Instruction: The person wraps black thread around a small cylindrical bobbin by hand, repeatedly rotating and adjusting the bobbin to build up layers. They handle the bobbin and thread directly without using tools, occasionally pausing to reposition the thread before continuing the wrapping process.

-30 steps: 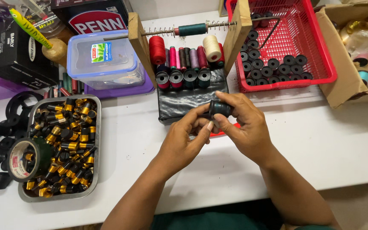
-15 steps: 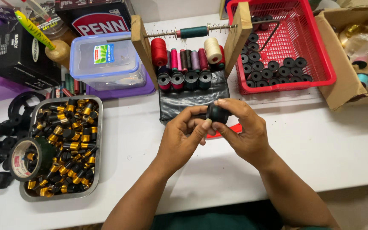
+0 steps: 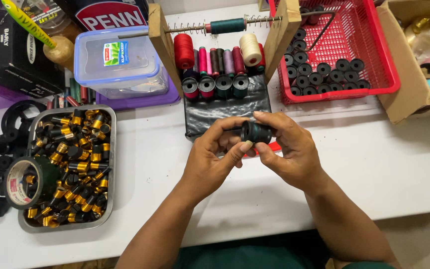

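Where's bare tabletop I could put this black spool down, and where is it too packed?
Bare white table lies right of the right hand, below the red basket. Another free strip runs between the metal tray and the left hand. The spool sits in both hands. The back row, thread rack and the left edge beside the tape roll are crowded.
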